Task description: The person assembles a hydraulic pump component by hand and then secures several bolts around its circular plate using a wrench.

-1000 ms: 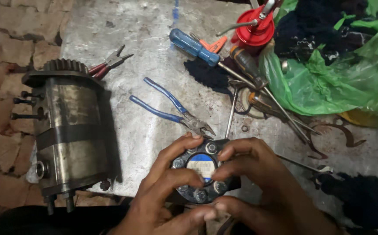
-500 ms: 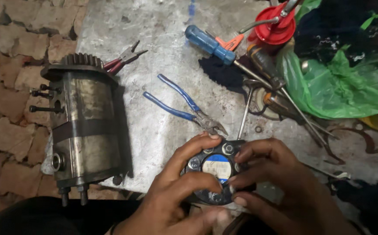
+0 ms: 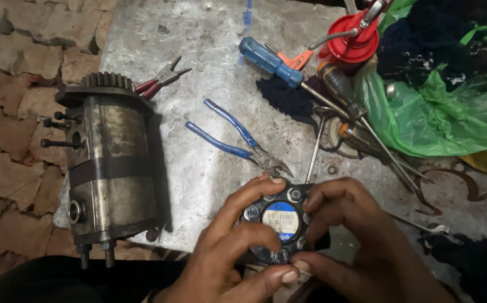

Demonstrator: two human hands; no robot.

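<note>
A round black metal end cap (image 3: 280, 221) with several bolt heads and a blue and white label sits near the front edge of the grey slab. My left hand (image 3: 229, 247) wraps its left side, fingers over the top and thumb under the bottom. My right hand (image 3: 355, 235) grips its right side, fingertips on the rim bolts. Both hands hold it together. Just beyond it lie blue-handled pliers (image 3: 238, 140) with the jaws pointing at the cap.
A large steel cylinder with a gear end (image 3: 111, 163) lies at the slab's left edge over brick paving. Red-handled pliers (image 3: 162, 78), a blue-handled screwdriver (image 3: 271, 62), a red oil can (image 3: 353, 39), a green plastic bag (image 3: 440, 112) and dark rags lie further back.
The view has shifted slightly, so everything sits a little lower and to the right. My hands keep hold of the cap, with fingers moved a bit around its rim.
</note>
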